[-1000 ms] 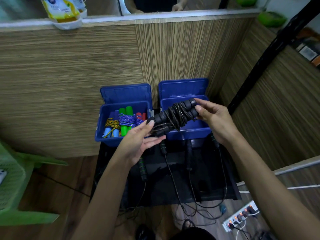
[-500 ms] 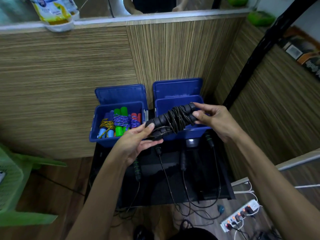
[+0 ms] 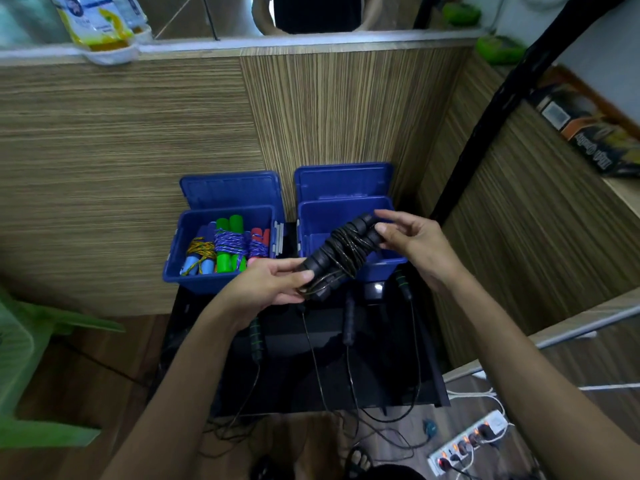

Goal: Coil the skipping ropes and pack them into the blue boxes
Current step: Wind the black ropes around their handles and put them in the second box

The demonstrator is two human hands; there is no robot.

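Over the right blue box (image 3: 346, 216), both hands still grip the coiled black rope (image 3: 341, 249); left thumb now on top.

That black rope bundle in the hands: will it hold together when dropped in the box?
Probably mostly: the cord is wound tightly around both handles of the black bundle. A loose loop near the left hand may unwind. The round handles might roll a little.

You're in a small shop: wood-laminate counter (image 3: 138, 161), packaged goods (image 3: 93, 22) on its ledge, boxed stock (image 3: 588, 133) at right.
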